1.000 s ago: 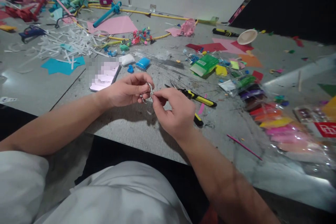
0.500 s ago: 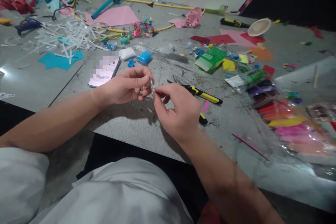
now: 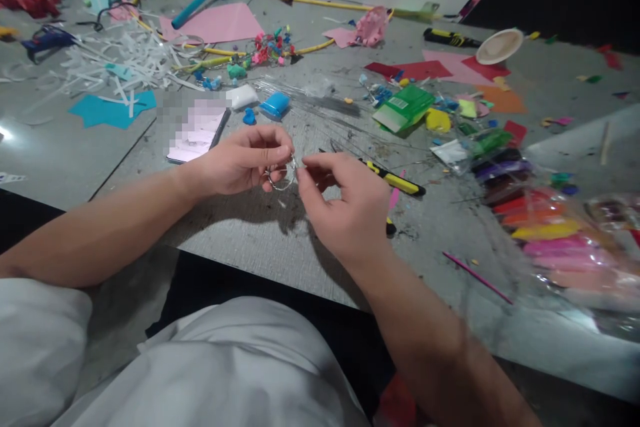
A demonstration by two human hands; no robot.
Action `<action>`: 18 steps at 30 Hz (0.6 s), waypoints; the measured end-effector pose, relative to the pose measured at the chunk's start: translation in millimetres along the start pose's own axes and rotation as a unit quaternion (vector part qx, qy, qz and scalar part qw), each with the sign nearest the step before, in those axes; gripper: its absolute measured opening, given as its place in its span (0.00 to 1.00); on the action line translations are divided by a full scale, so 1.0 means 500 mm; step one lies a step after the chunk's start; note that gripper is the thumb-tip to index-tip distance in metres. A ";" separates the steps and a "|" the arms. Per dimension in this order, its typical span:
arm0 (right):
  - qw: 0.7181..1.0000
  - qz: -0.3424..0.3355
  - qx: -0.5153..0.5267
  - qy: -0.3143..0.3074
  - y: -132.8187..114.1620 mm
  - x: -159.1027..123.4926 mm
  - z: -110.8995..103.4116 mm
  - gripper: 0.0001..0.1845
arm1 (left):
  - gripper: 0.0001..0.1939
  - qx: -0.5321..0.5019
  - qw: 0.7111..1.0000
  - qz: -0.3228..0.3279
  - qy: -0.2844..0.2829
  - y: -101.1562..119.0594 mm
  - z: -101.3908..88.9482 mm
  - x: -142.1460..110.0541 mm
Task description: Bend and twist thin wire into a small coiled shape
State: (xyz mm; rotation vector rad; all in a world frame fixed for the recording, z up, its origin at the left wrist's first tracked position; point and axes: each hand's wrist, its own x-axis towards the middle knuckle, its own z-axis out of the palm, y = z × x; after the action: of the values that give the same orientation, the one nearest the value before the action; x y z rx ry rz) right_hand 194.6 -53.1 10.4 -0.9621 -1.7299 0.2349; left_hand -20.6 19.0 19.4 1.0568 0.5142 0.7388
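Note:
My left hand [image 3: 250,160] is closed around one side of a small twisted silvery wire ring [image 3: 284,187], gripping it between thumb and fingers. The ring's lower curve hangs free under the fingertips. Just right of it, my right hand [image 3: 347,207] is curled with thumb and forefinger in a pinch; whatever thin end lies between those tips is too small to make out. Behind the right hand lie black-and-yellow pliers [image 3: 400,181], partly covered by it. A phone [image 3: 197,127] rests beyond my left wrist.
Blue clay [image 3: 275,105] and a white packet [image 3: 243,97] lie ahead. A green packet [image 3: 404,109] and bags of coloured clay [image 3: 555,230] are to the right, near a pink stick [image 3: 477,277]. White paper strips [image 3: 135,60] are heaped at left.
My right hand has shifted slightly right, so its fingertips have drawn back a little from the ring. The left hand keeps its hold, and more of the ring's curve shows.

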 end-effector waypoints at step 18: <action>0.998 -0.050 -0.022 0.032 -0.005 -0.020 0.022 0.13 | 0.23 -0.056 0.998 0.012 0.011 -0.019 0.019 -0.004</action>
State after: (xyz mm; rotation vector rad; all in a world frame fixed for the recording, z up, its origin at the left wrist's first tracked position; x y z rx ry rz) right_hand 184.5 -58.5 0.6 -0.9030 -1.7257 0.1006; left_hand -12.7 9.2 15.0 0.9528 0.4751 0.7923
